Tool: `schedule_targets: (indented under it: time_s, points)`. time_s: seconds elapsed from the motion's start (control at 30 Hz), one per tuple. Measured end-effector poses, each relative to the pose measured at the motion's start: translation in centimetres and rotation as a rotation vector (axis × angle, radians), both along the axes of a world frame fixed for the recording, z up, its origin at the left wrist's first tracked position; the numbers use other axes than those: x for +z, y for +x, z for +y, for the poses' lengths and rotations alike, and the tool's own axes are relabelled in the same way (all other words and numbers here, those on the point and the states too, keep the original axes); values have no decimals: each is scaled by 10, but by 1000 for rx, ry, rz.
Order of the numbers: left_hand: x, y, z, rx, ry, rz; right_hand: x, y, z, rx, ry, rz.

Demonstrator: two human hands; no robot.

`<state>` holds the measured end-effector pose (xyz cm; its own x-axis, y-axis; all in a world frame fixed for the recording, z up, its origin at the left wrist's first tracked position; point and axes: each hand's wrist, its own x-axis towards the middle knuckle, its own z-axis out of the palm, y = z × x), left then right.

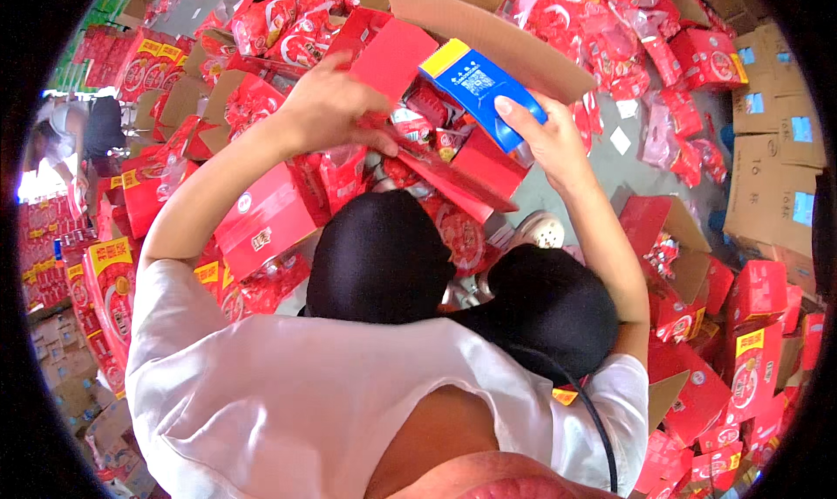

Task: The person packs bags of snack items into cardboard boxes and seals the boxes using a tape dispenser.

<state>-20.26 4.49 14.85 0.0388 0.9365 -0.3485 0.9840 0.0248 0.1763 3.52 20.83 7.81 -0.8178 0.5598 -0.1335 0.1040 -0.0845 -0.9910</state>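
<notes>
My right hand (546,136) grips a blue tape dispenser (480,84) with a yellow toothed edge and a printed code on its side. Below it lies an open red cardboard box (487,165) with its flaps raised, holding small red packets (428,110). My left hand (337,107), slightly blurred, is over the left side of this box, fingers spread near a red flap (395,54). A brown inner flap (490,35) stands up at the box's far side. Whether the left fingers touch the flap, I cannot tell.
Red packaged bags (575,28) are heaped beyond the box. A closed red box (265,218) lies left of my knees; open red boxes (660,257) stand at right. Brown cartons (762,192) are stacked far right. Another person (65,129) bends at far left.
</notes>
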Motion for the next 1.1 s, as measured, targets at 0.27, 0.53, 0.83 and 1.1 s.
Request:
schedule_targets:
  time_s: [0.27,0.53,0.83,1.1]
  points:
    - [-96,-16,21,348,661,-72,82,-7,55,-528,29,385]
    - [-128,-39,34,622,930,28,49,-1,4,-313,-217,-4]
    - [-47,-14,33,794,-57,-1446,29,9,-11,36,-47,-122]
    - [-76,-50,6,725,337,-999,47,-30,-2,226,-36,-253]
